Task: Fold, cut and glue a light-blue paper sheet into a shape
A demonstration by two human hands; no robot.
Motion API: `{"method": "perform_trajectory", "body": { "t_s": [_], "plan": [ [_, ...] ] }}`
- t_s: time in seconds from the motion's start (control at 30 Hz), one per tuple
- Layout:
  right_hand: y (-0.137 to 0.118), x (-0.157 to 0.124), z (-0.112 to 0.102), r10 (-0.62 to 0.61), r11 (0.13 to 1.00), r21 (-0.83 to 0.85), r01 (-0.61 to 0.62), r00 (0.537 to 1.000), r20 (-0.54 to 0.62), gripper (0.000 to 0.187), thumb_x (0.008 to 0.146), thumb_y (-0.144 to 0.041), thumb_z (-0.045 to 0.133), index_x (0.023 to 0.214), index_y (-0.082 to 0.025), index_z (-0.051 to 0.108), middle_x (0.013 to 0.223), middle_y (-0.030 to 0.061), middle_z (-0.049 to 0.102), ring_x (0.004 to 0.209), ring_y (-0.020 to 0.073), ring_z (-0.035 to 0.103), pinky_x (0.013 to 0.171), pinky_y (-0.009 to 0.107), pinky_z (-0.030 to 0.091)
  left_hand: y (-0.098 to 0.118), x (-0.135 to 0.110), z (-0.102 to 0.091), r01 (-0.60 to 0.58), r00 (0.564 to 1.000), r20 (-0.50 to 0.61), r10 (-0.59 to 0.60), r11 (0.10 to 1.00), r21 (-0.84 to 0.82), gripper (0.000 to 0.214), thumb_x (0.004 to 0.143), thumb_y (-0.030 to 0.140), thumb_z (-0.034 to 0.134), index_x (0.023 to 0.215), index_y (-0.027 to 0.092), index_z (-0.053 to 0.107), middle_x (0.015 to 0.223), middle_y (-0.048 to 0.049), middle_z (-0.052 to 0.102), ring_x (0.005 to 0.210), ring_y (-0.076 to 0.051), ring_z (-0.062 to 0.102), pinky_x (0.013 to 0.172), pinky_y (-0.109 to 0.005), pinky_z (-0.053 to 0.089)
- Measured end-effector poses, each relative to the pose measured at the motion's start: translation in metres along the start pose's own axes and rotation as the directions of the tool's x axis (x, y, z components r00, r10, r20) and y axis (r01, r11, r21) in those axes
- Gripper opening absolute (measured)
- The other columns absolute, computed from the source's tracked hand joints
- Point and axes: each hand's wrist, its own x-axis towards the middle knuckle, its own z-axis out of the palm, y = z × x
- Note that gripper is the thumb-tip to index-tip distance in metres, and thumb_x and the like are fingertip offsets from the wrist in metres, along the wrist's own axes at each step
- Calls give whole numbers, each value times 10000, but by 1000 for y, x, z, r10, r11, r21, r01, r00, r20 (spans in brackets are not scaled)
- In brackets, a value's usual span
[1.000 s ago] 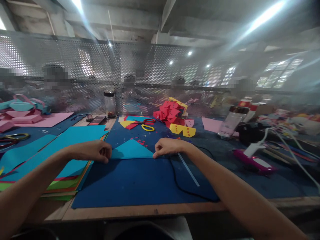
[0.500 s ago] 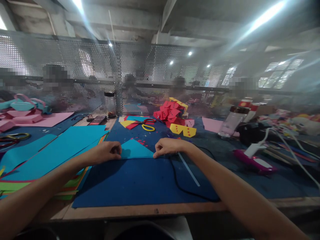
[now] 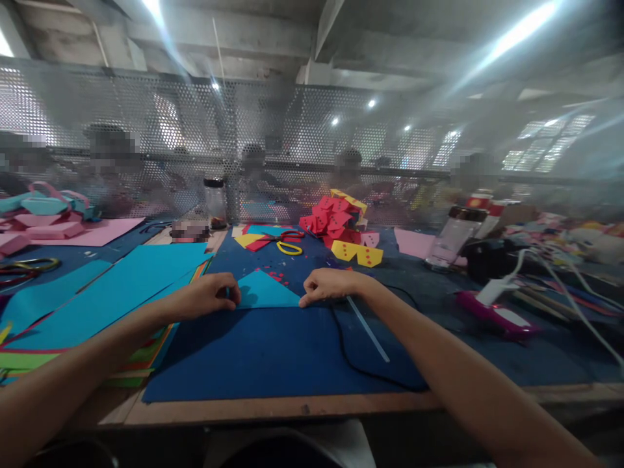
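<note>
A bright blue sheet of paper (image 3: 264, 291), folded into a flat triangle, lies on the dark blue mat (image 3: 253, 357) with its peak pointing away from me. At its left corner is my left hand (image 3: 212, 296), thumb and fingertips curled in on the paper's edge. My right hand (image 3: 329, 286) is closed at the right corner, fingertips pressing it down. The triangle's long folded edge runs between both hands, facing me. Just beyond the peak are small red paper scraps (image 3: 273, 278). Scissors (image 3: 288, 247) with red and yellow handles lie farther back.
Left of the mat is a stack of coloured paper (image 3: 146, 270), blue on top. A pile of red cut-outs (image 3: 334, 218) and a yellow cut-out (image 3: 357, 253) lie at the back. To the right are a pale strip (image 3: 368, 330), a black cable (image 3: 346, 357), a magenta device (image 3: 497, 315) and a bottle (image 3: 451, 239).
Both hands stay at the triangle's corners. My left hand has shifted very slightly to the right, with a little more gap between thumb and forefinger. The paper lies as before.
</note>
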Motion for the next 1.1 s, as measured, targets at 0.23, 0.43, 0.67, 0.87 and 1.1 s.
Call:
{"method": "perform_trajectory", "body": {
  "t_s": [0.23,0.43,0.67,0.87,1.1],
  "plan": [
    [-2,0,-1,11,1000,-8,-11,1000,3,461,734,-597,670,600,-178,530,539,-55,437,557,100,388,544,269,238,2,-1,2,-54,999,-2,54,997,51,133,812,208,590,877,203,706,895,-23,666,865,-183,613,776,-279,441],
    [-2,0,-1,17,1000,-19,-17,1000,-5,473,738,-583,674,574,-186,475,517,-69,363,540,94,337,532,273,212,7,-4,3,-115,992,-28,119,984,138,176,844,159,580,959,215,700,892,-19,657,837,-172,612,751,-275,444],
    [1,1,0,-6,1000,-12,6,1000,-4,494,739,-584,671,564,-187,433,513,-72,348,545,92,331,541,274,201,15,-9,4,-142,989,-18,150,964,223,200,897,158,528,988,218,695,952,-40,656,862,-182,629,754,-291,462],
    [1,1,0,-7,1000,-16,7,1000,1,490,727,-607,667,575,-186,468,531,-68,352,555,96,338,539,274,207,19,-13,9,-163,982,-39,186,930,330,266,879,96,477,1013,199,683,1023,-71,653,967,-209,629,827,-317,470],
    [0,0,-1,-17,1000,8,17,1000,8,490,719,-613,665,575,-186,472,519,-66,368,546,97,350,532,266,223,23,-15,18,-148,980,-66,190,904,402,199,919,161,454,980,189,642,972,-69,652,910,-212,629,786,-318,461]
  ]
}}
